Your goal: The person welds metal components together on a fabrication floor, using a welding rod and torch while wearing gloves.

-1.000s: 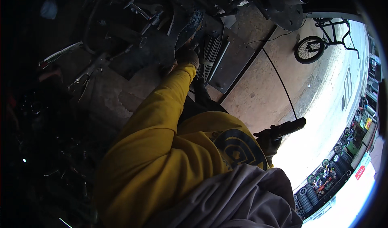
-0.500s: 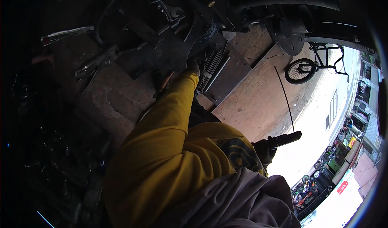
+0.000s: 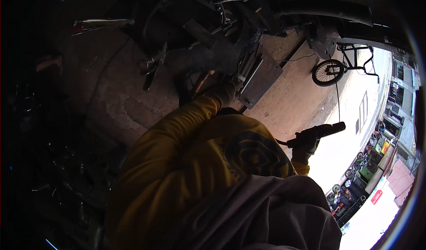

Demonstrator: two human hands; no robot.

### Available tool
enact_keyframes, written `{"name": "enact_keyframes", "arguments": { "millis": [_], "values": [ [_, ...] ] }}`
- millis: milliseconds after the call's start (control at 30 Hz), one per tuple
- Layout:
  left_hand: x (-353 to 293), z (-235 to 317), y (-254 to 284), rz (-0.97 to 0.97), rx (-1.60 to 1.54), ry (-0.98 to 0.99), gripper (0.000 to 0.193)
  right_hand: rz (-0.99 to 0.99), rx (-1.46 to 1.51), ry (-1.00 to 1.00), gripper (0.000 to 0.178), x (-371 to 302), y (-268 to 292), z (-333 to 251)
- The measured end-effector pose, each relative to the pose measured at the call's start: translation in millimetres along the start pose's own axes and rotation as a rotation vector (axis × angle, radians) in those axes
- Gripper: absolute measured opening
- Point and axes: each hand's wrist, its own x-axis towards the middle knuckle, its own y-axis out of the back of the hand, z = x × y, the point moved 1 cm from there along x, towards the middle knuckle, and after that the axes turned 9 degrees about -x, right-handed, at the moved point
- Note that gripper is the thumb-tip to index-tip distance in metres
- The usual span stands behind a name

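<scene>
My left hand (image 3: 224,92) reaches forward at the end of a yellow sleeve. It is beside a bundle of thin metal rods (image 3: 248,64) on a dark metal plate (image 3: 265,79). Shadow hides its fingers, and whether they hold anything does not show. Just left of it is an orange-brown handle (image 3: 202,81). Off to the right, my dark-gloved right hand (image 3: 306,142) is closed around a black welding electrode holder (image 3: 332,129). A thin electrode (image 3: 338,103) sticks up from its tip, and a dark cable (image 3: 280,142) trails from its other end.
Dark scrap metal and steel parts (image 3: 199,50) crowd the far side. A long dark pipe (image 3: 328,11) runs across the top right. A small bicycle (image 3: 329,72) stands at the bright edge of the dirt ground (image 3: 284,97). Dim clutter fills the left side.
My left hand has drawn back toward my body. My right hand and the electrode holder have moved right and up, the electrode now more upright. The view has shifted a little.
</scene>
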Motion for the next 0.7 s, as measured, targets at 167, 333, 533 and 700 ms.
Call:
{"name": "enact_keyframes", "arguments": {
  "millis": [167,333,533,700],
  "values": [
    [-58,-45,31,-0.142,-0.395,0.119,0.036,0.058,-0.001,0.235,0.025,22,-21,-52],
    [-122,-113,37,-0.020,-0.480,-0.033,0.032,0.021,0.035,0.433,0.020,18,-53,-110],
    [-193,-164,48,-0.104,-0.342,0.365,0.032,-0.005,0.029,0.566,0.029,49,-74,-171],
    [-235,-233,-6,-0.571,0.419,0.105,0.026,0.105,0.205,0.706,0.034,92,-136,-229]
  ]
}}
